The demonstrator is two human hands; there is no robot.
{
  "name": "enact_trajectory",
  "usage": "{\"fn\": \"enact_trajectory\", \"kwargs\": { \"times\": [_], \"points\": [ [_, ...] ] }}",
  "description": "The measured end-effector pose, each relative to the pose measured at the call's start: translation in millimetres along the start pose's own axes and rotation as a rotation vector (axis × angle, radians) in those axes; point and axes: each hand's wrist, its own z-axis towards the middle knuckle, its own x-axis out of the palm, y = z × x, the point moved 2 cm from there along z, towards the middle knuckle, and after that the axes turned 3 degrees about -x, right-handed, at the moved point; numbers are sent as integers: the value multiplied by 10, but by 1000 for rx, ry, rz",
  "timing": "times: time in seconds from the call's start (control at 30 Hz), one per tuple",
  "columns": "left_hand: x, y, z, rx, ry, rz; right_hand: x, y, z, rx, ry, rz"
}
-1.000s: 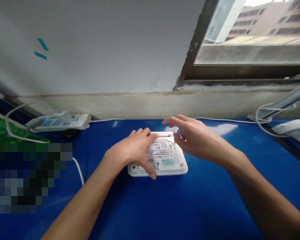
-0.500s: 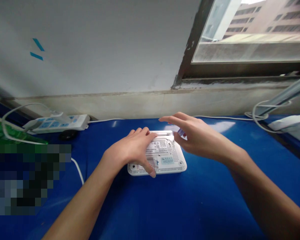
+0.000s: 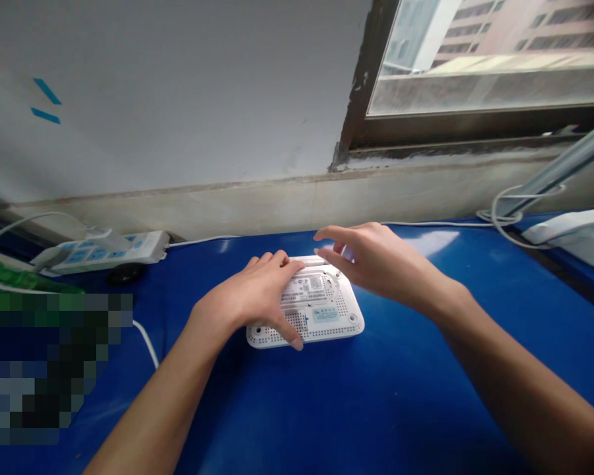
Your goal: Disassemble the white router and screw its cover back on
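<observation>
A white router [image 3: 321, 324] lies upside down on the blue table, showing its perforated underside and printed labels. My left hand [image 3: 250, 290] is clasped over it, fingers across the far edge and thumb pressing near the front. Just above its far right part hovers my right hand [image 3: 371, 260], fingertips close to a raised white strip on the far edge [image 3: 309, 260]. A small pale item shows between that hand's fingers and thumb, mostly hidden and too small to name.
The blue table [image 3: 400, 402] runs up to the wall, with a white power strip [image 3: 99, 252] at the back left and white cables [image 3: 440, 223] along the wall. A white device [image 3: 574, 231] sits at the right. A blurred patch [image 3: 44, 369] covers the left.
The whole scene has drifted left in the picture as my head turned. My right hand has dropped a little, and the small coloured item within it is now mostly hidden.
</observation>
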Motion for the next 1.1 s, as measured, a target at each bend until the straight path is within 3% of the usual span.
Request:
{"fn": "enact_trajectory", "kwargs": {
  "times": [0.07,0.27,0.47,0.7,1.1],
  "points": [
    [2,5,2,5,-2,1,8,-6,19,22,16,6],
    [0,2,-4,1,0,5,-30,2,-51,-160,9,69],
    [-4,-3,-8,2,-5,7,-2,12,6,-29,-4,-19],
    [-14,-8,-8,0,-2,-6,-43,-17,-57,-145,-1,42],
    [-10,-8,-23,-8,8,-16,-92,-21,-9,-50,20,47]
  ]
}}
